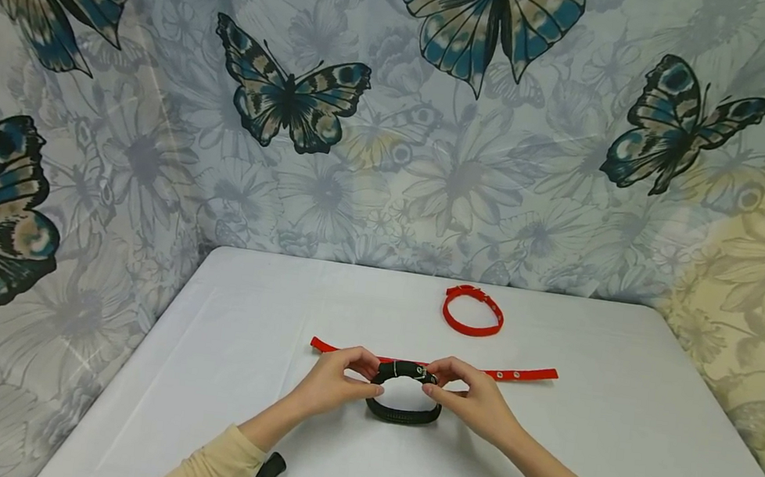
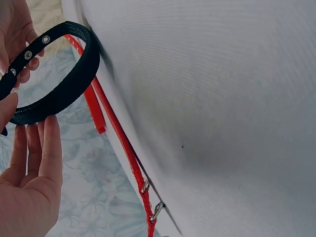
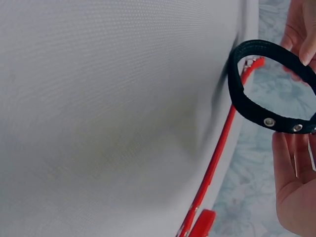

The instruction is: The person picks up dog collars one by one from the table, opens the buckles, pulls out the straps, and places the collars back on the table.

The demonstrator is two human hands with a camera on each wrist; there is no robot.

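Black collar [image 1: 402, 415] looped, fingers of L hand [image 1: 331, 381] & R hand [image 1: 473, 400] pinching it. I read this step as closure adj.; next move prob. needs both grips steady.

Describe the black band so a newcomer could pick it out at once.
Across the white table lies a long red strap. In front of its middle, the left hand and right hand hold the black band. Its black colour sets this loop apart from that strap and the red loop farther back.
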